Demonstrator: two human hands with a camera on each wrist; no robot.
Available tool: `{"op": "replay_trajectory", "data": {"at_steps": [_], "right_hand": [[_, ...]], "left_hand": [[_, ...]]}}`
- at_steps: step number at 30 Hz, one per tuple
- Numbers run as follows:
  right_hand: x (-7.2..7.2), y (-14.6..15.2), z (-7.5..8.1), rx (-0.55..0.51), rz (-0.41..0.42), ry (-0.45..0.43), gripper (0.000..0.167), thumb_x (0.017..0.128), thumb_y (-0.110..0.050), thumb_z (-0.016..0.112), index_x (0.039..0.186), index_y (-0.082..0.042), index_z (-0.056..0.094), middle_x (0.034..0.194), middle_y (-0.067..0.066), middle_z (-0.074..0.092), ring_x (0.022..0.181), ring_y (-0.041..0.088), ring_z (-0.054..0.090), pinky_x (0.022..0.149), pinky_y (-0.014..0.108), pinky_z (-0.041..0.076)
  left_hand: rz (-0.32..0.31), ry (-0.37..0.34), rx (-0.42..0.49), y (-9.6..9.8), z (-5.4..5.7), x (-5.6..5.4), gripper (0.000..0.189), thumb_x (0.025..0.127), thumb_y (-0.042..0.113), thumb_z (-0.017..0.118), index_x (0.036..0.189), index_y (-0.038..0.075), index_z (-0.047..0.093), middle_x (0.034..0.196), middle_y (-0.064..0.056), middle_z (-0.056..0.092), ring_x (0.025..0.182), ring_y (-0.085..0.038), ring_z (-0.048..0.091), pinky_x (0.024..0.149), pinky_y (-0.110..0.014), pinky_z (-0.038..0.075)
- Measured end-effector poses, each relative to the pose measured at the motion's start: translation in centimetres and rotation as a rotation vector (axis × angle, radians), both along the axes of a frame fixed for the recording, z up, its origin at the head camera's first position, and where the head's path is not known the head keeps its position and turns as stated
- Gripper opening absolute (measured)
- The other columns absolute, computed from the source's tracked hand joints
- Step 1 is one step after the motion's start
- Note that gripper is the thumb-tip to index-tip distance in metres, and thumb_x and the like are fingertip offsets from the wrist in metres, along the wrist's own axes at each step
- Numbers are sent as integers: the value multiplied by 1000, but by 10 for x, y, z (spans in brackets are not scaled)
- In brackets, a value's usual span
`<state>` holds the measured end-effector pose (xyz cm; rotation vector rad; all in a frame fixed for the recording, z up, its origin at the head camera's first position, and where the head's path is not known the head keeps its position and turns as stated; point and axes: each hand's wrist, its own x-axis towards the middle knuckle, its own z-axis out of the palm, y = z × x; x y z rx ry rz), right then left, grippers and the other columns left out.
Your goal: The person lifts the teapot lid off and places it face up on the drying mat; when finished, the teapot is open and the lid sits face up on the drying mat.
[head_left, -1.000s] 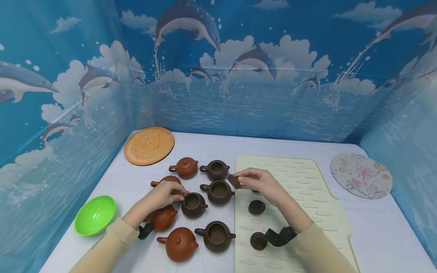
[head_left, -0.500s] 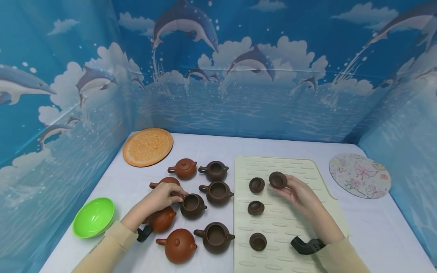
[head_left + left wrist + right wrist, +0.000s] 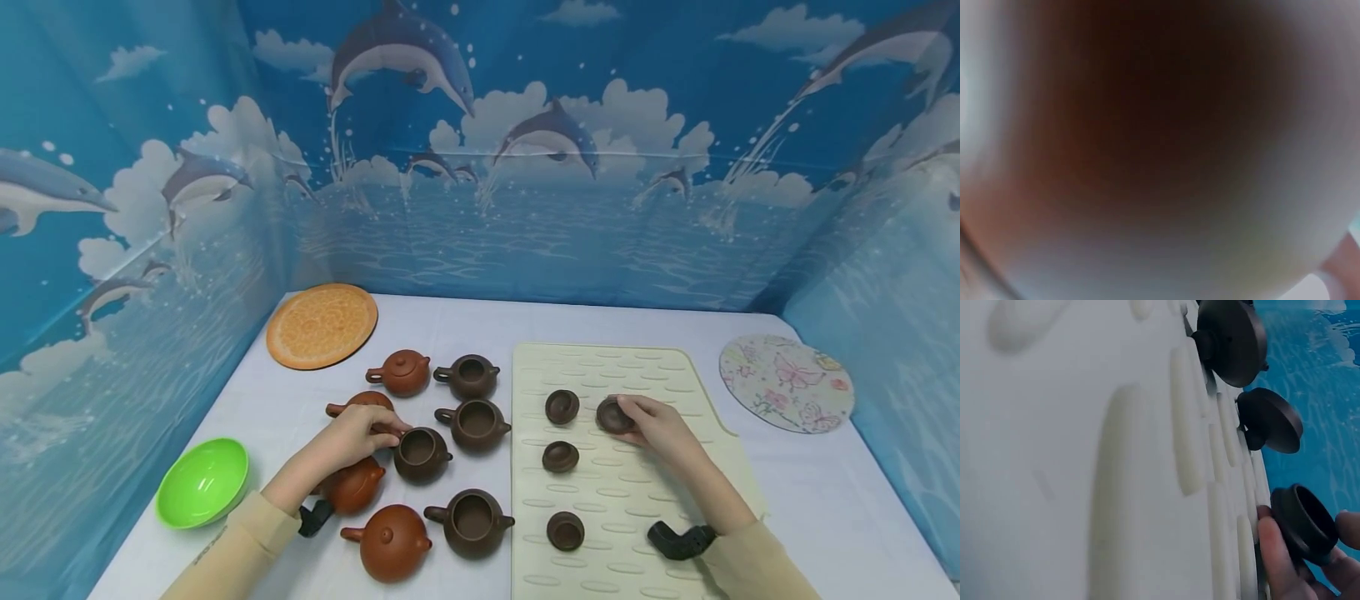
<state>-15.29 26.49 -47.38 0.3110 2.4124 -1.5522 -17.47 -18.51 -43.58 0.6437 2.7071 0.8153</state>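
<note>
My right hand [image 3: 662,427] pinches a dark brown teapot lid [image 3: 615,415], hollow side up, over the far part of the cream mat. In the right wrist view, the fingertips [image 3: 1277,550] are at the rim of this lid [image 3: 1305,522]; whether it touches the mat is unclear. My left hand [image 3: 358,435] holds a lidless dark teapot [image 3: 422,455] by its handle side, and the fingers hide the handle. Three more dark lids, the far [image 3: 562,407], middle [image 3: 560,457] and near one [image 3: 566,531], lie upturned on the mat. The left wrist view is a dark blur.
Three other lidless dark teapots [image 3: 474,523] stand left of the cream mat [image 3: 675,467]. Several lidded reddish teapots [image 3: 395,543] stand beyond them to the left. A green bowl [image 3: 202,483], a round tan board [image 3: 322,325] and a floral round mat [image 3: 787,383] lie around the edges.
My right hand has carried the lid rightward from beside the dark teapots, turned it hollow side up and lowered it toward the mat. The left hand keeps its place on the teapot.
</note>
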Motion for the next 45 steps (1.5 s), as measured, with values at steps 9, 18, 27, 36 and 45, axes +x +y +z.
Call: {"op": "replay_trajectory", "data": {"at_steps": [9,18,27,36,45], "right_hand": [[-1,-6,3,385,44,107,64,104,-52,37,139,-1,53,140,31,49,88,28,71,91,52,52],[-1,1,3,348,1,75,61,107,-44,32,136,4,53,120,28,64,90,27,68,90,50,51],[-1,7,4,290,-15,87,58,106,-43,37,137,4,53,121,27,63,106,35,64,84,38,58],[9,-5,23,361,5,252,48,106,-35,43,136,-1,55,137,28,53,119,43,57,97,57,47],[25,-64,46,276,103,457,26,101,-19,56,122,-9,67,122,11,66,112,28,63,93,43,53]], "left_hand": [[-2,13,4,1,0,1,21,86,8,74,106,14,77,96,4,72,88,-10,68,77,-27,57],[-1,8,-6,0,1,2,22,87,8,74,107,15,76,98,4,72,91,-10,68,80,-30,57],[-9,22,-30,-2,6,6,26,89,10,72,115,14,73,104,2,71,97,-13,68,86,-35,57],[1,101,9,-10,31,24,32,88,9,73,119,12,71,112,0,71,104,-18,66,90,-40,56],[-25,88,46,-22,33,58,22,87,9,73,108,14,75,103,5,74,97,-12,68,84,-31,57]]}}
